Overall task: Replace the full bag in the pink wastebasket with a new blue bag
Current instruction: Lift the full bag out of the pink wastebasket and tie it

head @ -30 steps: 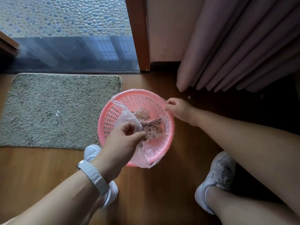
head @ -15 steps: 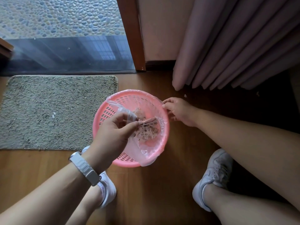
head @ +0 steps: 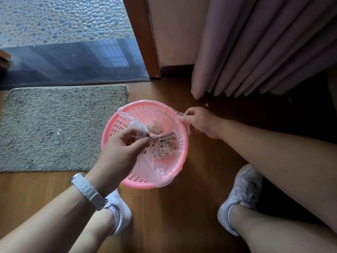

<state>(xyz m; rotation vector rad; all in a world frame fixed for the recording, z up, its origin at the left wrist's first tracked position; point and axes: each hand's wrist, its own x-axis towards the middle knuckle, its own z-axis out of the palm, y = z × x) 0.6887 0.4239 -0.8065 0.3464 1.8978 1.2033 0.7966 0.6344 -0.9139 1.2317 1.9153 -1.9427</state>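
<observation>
Left hand (head: 122, 148) extends from 7 o'clock on a bare forearm, back of the hand up, thumb and fingers curled, pinching a fold of the clear bag (head: 158, 177). Right hand (head: 198, 122) extends from 4 o'clock, its fingers pointing toward 9 o'clock and pinching the bag's edge.

Pink perforated wastebasket (head: 116, 125) upright on floor; clear bag (head: 164, 172) holding scraps, partly pulled off its rim

a home, by a doorway: wood floor (head: 173, 216), shaggy grey doormat (head: 60, 128), pink curtain (head: 255, 46), glass door (head: 73, 59).
</observation>
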